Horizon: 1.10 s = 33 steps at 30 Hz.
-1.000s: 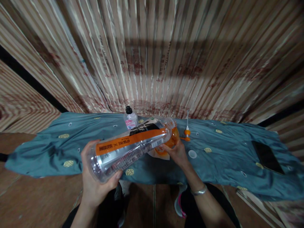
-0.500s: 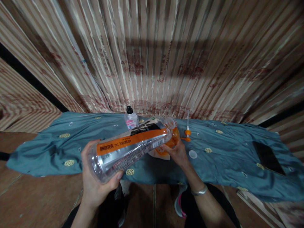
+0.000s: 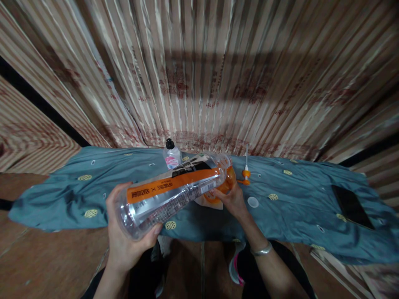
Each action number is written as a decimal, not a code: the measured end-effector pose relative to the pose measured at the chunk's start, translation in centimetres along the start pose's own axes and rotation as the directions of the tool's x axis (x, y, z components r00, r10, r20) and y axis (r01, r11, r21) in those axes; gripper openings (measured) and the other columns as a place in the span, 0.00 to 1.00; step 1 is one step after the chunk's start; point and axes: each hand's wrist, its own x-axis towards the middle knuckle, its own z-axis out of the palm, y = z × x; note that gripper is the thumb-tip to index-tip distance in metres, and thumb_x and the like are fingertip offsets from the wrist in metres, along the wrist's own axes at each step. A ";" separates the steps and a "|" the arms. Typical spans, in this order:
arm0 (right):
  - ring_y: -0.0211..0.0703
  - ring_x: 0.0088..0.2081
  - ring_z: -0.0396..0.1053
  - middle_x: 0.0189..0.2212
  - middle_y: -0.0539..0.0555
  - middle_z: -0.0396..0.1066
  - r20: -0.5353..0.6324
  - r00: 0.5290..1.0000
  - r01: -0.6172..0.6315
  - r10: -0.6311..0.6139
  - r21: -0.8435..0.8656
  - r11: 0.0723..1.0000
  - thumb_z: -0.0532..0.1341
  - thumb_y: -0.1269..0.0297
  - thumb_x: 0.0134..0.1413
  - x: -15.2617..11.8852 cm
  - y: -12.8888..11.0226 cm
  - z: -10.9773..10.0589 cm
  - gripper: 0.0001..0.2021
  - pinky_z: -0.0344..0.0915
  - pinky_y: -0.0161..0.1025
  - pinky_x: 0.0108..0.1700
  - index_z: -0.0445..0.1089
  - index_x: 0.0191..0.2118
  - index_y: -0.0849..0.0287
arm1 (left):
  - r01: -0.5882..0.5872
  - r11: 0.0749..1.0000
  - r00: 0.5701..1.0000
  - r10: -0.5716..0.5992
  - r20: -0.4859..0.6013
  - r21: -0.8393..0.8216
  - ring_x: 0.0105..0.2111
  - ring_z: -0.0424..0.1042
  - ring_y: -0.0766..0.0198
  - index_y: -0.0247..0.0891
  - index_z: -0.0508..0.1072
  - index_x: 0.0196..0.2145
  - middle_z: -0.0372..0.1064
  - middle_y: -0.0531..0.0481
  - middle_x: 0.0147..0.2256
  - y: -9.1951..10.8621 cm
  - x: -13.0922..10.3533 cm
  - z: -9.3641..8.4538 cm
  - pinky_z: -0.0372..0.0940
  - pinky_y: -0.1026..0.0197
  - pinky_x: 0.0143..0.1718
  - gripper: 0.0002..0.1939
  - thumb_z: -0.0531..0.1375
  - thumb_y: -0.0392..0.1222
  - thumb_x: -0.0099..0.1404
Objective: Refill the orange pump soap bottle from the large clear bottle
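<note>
My left hand is wrapped round the base of a large clear plastic bottle with an orange and silver label. The bottle is tilted, its mouth up at the right, over an orange bottle. My right hand grips that orange bottle, which the clear one partly hides. Whether liquid passes between them I cannot tell. Under the hands lies a pale sheet with orange marks. To the right of my right hand are an orange pump top with its tube and a small white cap.
A clear bottle with a black cap and pink label stands behind the tilted bottle. A dark flat phone-like object lies at the right on the teal cloth. Striped curtains hang close behind.
</note>
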 end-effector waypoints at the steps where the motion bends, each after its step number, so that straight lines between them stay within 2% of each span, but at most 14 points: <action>1: 0.64 0.56 0.82 0.53 0.62 0.84 -0.004 1.000 0.003 -0.003 -0.001 1.000 0.78 0.45 0.46 0.0 0.0 0.0 0.40 0.78 0.59 0.60 0.72 0.62 0.57 | -0.004 1.000 1.000 0.004 0.000 -0.001 0.46 0.78 0.45 0.44 0.71 0.58 0.71 0.41 0.52 0.0 0.0 0.0 0.75 0.46 0.46 0.39 0.75 0.59 0.53; 10: 0.64 0.52 0.83 0.50 0.61 0.85 -0.016 1.000 -0.003 0.003 -0.022 1.000 0.78 0.45 0.45 0.0 0.1 -0.1 0.39 0.80 0.57 0.55 0.73 0.61 0.57 | -0.005 1.000 1.000 0.005 0.003 -0.011 0.47 0.78 0.45 0.44 0.71 0.58 0.71 0.41 0.52 0.0 0.0 0.0 0.76 0.45 0.46 0.39 0.74 0.60 0.54; 14: 0.64 0.53 0.83 0.52 0.61 0.84 -0.018 1.000 0.013 -0.013 -0.006 1.000 0.78 0.46 0.46 -0.1 0.1 0.0 0.40 0.80 0.57 0.56 0.73 0.63 0.57 | 0.009 1.000 1.000 -0.009 0.001 -0.008 0.47 0.78 0.44 0.44 0.72 0.58 0.71 0.40 0.53 0.1 0.0 -0.2 0.76 0.44 0.46 0.40 0.75 0.60 0.52; 18: 0.64 0.55 0.82 0.54 0.62 0.84 -0.015 0.999 0.035 -0.035 0.003 0.999 0.78 0.46 0.47 -0.1 0.0 0.0 0.41 0.80 0.58 0.58 0.72 0.64 0.57 | -0.003 1.000 1.000 0.003 0.017 -0.008 0.47 0.78 0.45 0.45 0.71 0.60 0.71 0.40 0.53 0.0 0.0 -0.1 0.76 0.44 0.47 0.39 0.75 0.59 0.54; 25: 0.62 0.54 0.83 0.53 0.61 0.85 -0.028 0.999 0.035 -0.034 0.005 0.999 0.78 0.46 0.46 -0.1 -0.2 0.0 0.39 0.81 0.56 0.56 0.74 0.63 0.57 | 0.006 1.000 1.000 -0.006 0.006 -0.021 0.46 0.79 0.45 0.45 0.71 0.59 0.72 0.41 0.52 0.0 -0.1 0.1 0.77 0.45 0.45 0.39 0.75 0.59 0.53; 33: 0.63 0.52 0.83 0.52 0.61 0.84 -0.019 0.999 0.030 -0.030 -0.011 0.999 0.77 0.47 0.47 -0.1 -0.2 0.0 0.39 0.81 0.58 0.56 0.73 0.64 0.57 | 0.049 0.999 0.999 -0.050 -0.009 -0.013 0.47 0.79 0.42 0.45 0.71 0.57 0.72 0.40 0.52 0.2 0.0 -0.2 0.78 0.41 0.47 0.41 0.75 0.60 0.49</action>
